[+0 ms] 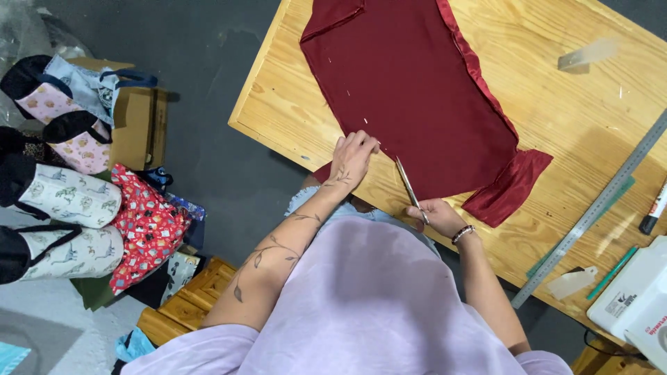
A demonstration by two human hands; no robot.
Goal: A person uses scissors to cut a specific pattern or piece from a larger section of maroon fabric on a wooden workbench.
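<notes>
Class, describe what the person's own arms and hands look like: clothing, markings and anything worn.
Both arms are bare below short lilac sleeves. The left arm carries a vine-and-leaf tattoo running to the left hand. The right hand has a beaded bracelet at the wrist.

A brown cardboard box (135, 125) stands open on the floor well to the left of the left hand (353, 156), with printed fabric bags piled against it. Right of the right hand (438, 215), past the metal ruler, a small pale paper tag (571, 282) lies on the table. Further right, a white machine (636, 302) carries a small printed label (616, 303) on its side
</notes>
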